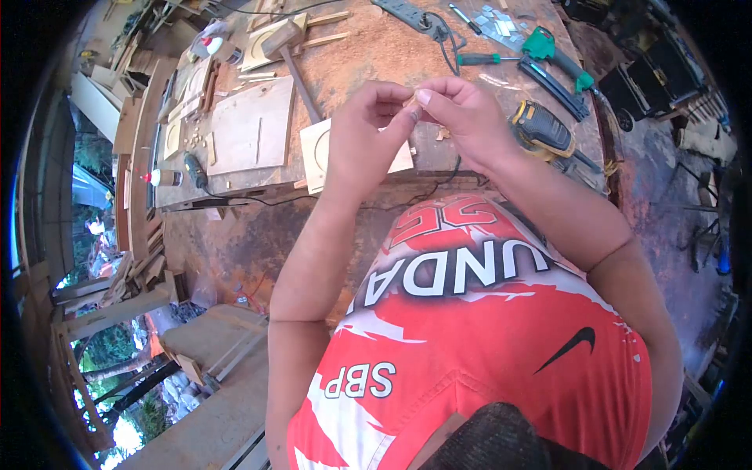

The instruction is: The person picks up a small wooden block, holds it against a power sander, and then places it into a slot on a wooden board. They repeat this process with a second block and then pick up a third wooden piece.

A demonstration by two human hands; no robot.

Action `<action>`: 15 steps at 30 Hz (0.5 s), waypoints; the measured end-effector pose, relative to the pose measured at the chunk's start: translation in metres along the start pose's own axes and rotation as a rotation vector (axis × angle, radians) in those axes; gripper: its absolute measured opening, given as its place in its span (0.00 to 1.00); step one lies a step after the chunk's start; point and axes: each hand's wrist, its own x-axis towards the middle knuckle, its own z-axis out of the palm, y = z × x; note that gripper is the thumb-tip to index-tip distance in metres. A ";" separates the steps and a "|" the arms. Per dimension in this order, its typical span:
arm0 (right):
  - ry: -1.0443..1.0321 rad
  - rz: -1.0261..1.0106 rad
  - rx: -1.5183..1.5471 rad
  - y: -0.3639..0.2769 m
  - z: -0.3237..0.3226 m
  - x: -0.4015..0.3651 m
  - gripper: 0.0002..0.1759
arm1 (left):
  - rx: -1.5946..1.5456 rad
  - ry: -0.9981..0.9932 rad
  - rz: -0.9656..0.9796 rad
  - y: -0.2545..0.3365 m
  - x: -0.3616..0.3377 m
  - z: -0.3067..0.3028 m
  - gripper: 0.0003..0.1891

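Note:
Both of my hands are raised over the near edge of the sawdust-covered workbench, fingertips meeting. My left hand is closed in a pinch on a small light-brown piece of wood, mostly hidden by the fingers. My right hand pinches the same piece from the other side, thumb on top. Beneath the hands lies a pale wooden panel with a curved groove, partly covered by my left hand and wrist. A wooden mallet rests just beyond, its handle pointing toward the panel.
A yellow-and-black sander, a green nail gun and a green-handled screwdriver lie at right. A power strip sits at the back. On the left are a flat board and a glue bottle. A cable hangs along the front edge.

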 end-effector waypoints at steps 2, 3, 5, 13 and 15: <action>-0.011 -0.036 -0.042 -0.003 -0.003 0.000 0.12 | -0.019 -0.004 -0.009 0.005 0.001 -0.001 0.12; -0.021 -0.064 -0.141 -0.009 -0.002 -0.002 0.13 | -0.040 -0.009 -0.017 0.006 0.002 -0.001 0.11; -0.030 -0.092 -0.239 -0.013 -0.002 -0.004 0.13 | -0.113 0.005 0.010 0.006 0.002 0.000 0.12; -0.091 -0.197 -0.272 -0.020 -0.002 -0.011 0.14 | -0.116 0.034 0.178 0.009 -0.003 0.004 0.13; -0.126 -0.175 -0.295 -0.020 -0.006 -0.010 0.16 | -0.125 0.010 0.155 0.010 -0.004 0.002 0.14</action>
